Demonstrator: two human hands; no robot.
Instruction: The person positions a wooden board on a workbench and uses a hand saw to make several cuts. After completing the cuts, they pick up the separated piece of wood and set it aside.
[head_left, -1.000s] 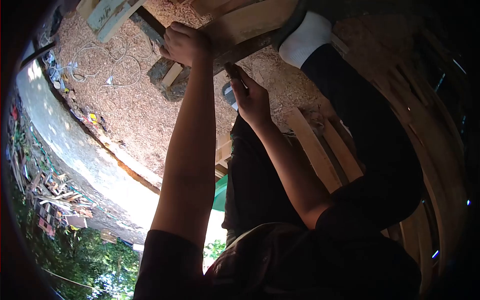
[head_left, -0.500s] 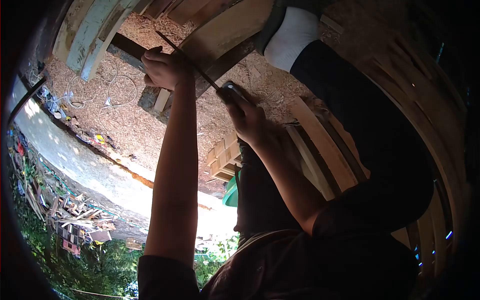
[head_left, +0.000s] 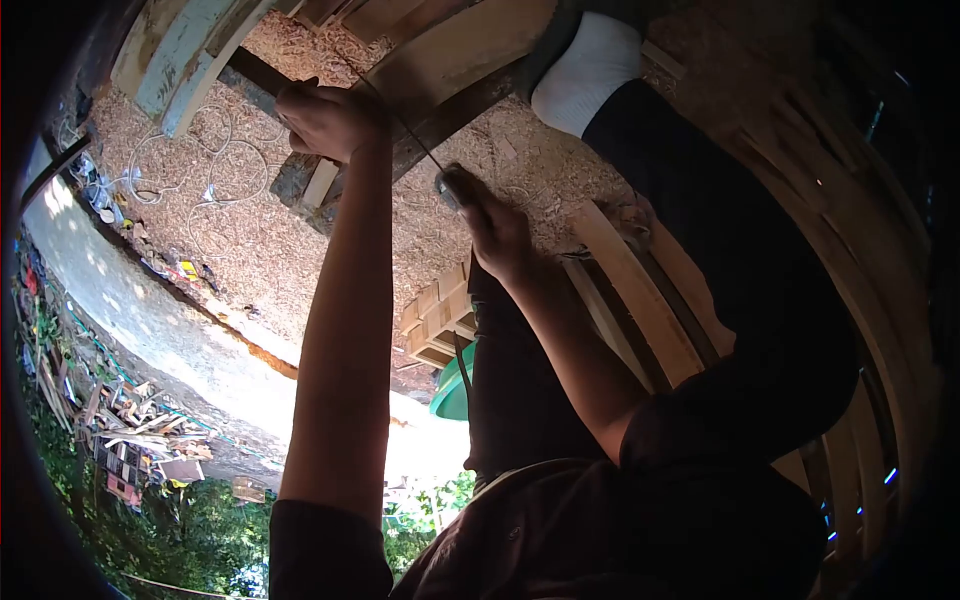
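Note:
My right hand is closed around the handle of a handsaw. Its thin blade, seen nearly edge-on, slants up and left across a wide wooden board. Closed over the board's near end is my left hand, left of the blade; the exact grip is partly hidden. Dark timber pieces lie beneath the board as a support. My foot in a white sock and dark footwear rests at the board's far right.
Wood shavings cover the ground, with a loose pale cord at left. Curved painted planks stand upper left. Stacked wood blocks and a green basin sit near my leg. Long boards lie at right.
The saw has shifted slightly and its blade now shows as a thinner line. My left hand stays on the board, and the whole view has moved a little.

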